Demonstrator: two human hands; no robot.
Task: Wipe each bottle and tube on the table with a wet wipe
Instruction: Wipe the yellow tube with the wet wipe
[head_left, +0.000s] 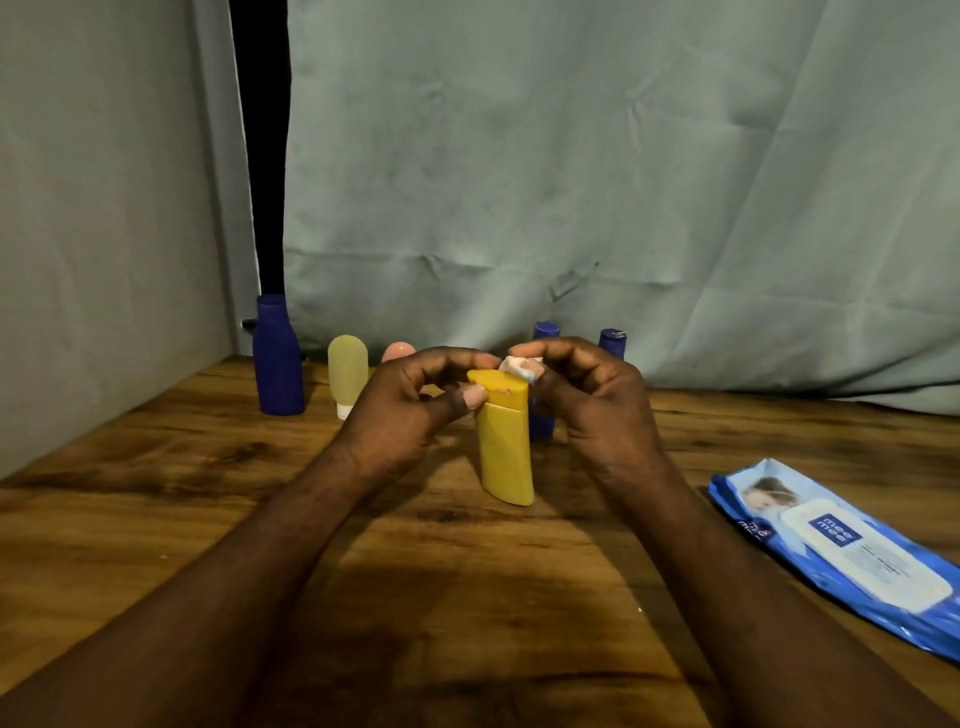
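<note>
A yellow bottle (506, 457) is at the middle of the wooden bench (467, 597), cap up and leaning slightly. Its base is down at the bench surface, though I cannot tell whether it rests there fully. The left hand (410, 410) grasps the bottle at its darker yellow cap, with the thumb pressed on the near side of the cap and the curled fingers round the far side. The right hand (597, 405) pinches a small crumpled white wet wipe (522, 366) between curled fingers and thumb, and the wipe touches the top right edge of the cap.

The other containers stand in a row at the back of the bench, near a grey-green cloth backdrop (571, 182). A tall dark blue bottle (278, 364) stands upright at the left. Just beside it on the right, a pale yellow tube (347, 371) stands on its white cap. A pink rounded container (399, 352) comes next, mostly hidden behind the left hand. Two smaller blue bottles follow, one (545, 331) directly behind the yellow bottle and the other (612, 340) behind the right hand. Both are partly covered.

A blue pack of wet wipes (841, 551) lies flat on the right side of the bench, well apart from the hands, with its white label flap facing up.
</note>
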